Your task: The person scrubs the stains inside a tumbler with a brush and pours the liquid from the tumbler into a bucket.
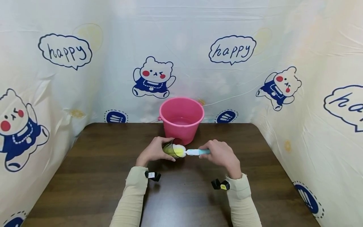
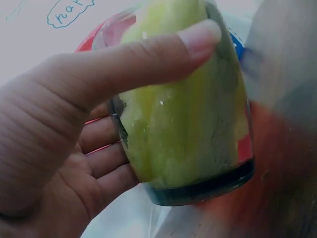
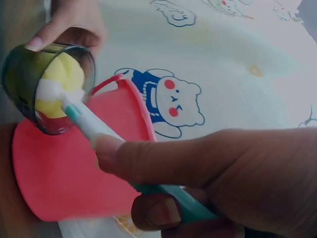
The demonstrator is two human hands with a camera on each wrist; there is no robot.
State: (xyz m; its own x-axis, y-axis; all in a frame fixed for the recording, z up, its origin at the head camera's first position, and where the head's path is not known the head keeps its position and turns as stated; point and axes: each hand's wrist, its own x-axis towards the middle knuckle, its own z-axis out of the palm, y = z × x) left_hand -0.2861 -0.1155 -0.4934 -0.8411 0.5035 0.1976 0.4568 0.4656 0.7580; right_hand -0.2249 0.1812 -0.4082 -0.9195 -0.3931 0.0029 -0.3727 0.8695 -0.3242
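My left hand (image 1: 156,149) grips a dark-tinted clear glass (image 2: 233,124) tipped on its side, its mouth toward the right. In the left wrist view the thumb lies across the near side and the fingers wrap behind. Inside the glass sits the yellow and white sponge head of a cup brush (image 3: 64,82), filling much of it. My right hand (image 1: 219,154) holds the brush by its white and teal handle (image 1: 195,152), thumb along it and fingers curled beneath. Both hands are above the table, in front of a pink bucket (image 1: 181,129).
The pink bucket stands upright at the table's back edge, just beyond the glass. The dark brown wooden table (image 1: 93,176) spreads out on both sides of the arms. Pale printed curtains (image 1: 193,75) with bears and lettering enclose the back and sides.
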